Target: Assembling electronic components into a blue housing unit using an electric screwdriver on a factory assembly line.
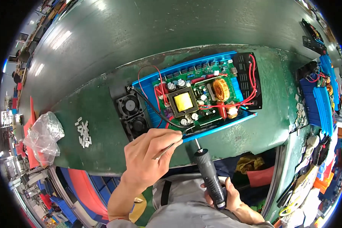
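A blue metal case (220,130) with its top off lies on the green bench, a green circuit board (201,85) inside it. The board carries a yellow-topped transformer (183,102), a copper-wound ring coil (220,89) and red wires. My left hand (146,157) is over the case's near wall, fingers closed on what look like thin metal tweezers (164,151), tips at the inner side of that wall. My right hand (231,195) grips the lower end of a black electric screwdriver (211,174). Its bit meets or nearly meets the wall's outer face.
Two black fans (131,114) sit at the case's left end; a slotted black plate (247,81) is at its right. Further left are small white pieces (84,133) and a clear plastic bag (45,136). More blue case parts (323,106) are stacked at the right.
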`<state>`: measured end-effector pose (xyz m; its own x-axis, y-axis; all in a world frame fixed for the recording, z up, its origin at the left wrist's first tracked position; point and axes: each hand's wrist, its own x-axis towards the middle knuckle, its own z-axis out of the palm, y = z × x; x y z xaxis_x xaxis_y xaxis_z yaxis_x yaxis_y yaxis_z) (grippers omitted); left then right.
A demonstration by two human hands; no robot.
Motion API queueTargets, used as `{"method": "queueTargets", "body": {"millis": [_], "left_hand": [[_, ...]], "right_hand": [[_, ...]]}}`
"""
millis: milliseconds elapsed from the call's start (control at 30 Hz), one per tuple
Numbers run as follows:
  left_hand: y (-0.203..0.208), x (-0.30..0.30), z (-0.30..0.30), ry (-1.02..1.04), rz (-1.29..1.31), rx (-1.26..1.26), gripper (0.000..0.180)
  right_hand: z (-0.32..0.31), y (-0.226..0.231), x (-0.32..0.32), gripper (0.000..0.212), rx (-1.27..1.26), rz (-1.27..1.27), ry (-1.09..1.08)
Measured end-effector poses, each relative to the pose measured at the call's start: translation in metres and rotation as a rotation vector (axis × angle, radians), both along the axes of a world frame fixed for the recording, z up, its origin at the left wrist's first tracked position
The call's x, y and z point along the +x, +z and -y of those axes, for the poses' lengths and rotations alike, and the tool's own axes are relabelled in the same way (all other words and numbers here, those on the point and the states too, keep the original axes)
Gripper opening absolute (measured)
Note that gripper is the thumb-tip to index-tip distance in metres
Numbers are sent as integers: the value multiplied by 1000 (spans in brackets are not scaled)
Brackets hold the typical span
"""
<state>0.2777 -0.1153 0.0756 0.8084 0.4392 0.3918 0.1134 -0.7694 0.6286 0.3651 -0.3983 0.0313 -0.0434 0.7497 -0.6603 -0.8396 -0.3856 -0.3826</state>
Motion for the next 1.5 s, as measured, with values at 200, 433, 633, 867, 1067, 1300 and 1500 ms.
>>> {"method": "queueTargets", "body": {"millis": [200, 433, 633, 867, 1067, 1300, 1500], "left_hand": [[-4, 1, 4, 16, 65, -33, 25], [-2, -1, 5, 14, 51, -56, 28], [14, -4, 8, 20, 79, -150, 15], [25, 2, 12, 42, -289, 82, 25], [19, 5, 13, -29, -429, 364, 35], [23, 6, 6, -137, -480, 427, 39], [32, 7, -1, -228, -542, 475, 40]], "right_hand": [[8, -3, -3, 98, 40, -228, -59], [8, -8, -6, 101, 72, -274, -69], [5, -6, -8, 103, 59, -42, 17], [-3, -3, -12, 104, -6, 186, 38], [-3, -1, -13, 103, -34, 214, 15], [-3, 5, -10, 93, -13, 331, 66], [0, -3, -11, 88, -16, 195, 105]]}}
